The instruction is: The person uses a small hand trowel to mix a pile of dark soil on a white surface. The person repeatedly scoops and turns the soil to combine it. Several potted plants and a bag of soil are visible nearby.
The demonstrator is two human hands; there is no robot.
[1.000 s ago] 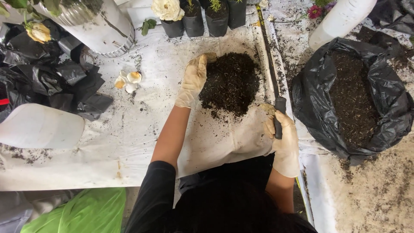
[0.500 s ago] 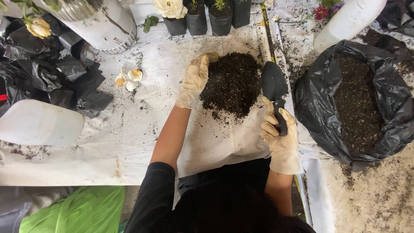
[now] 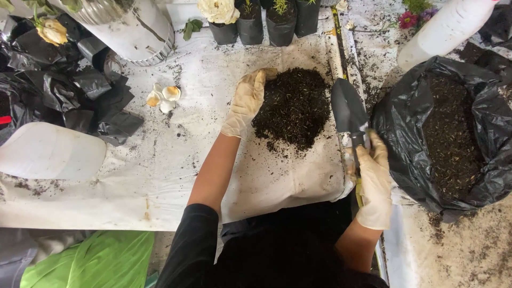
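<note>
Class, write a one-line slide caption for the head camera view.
Gloved left hand steadies a soil pile while the right hand holds a trowel.

A black plastic bag (image 3: 426, 122) of dark soil sat open at the right of the frame. Small black nursery pouches (image 3: 266, 26) stood along the top centre. No labels, signs or screens were visible.

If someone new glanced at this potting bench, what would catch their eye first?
The dark soil heap in the middle of the white sheet, with the gloved left hand cupped against its left edge. Next, the black trowel that the gloved right hand holds beside the heap, and the open black soil bag on the right.
</note>
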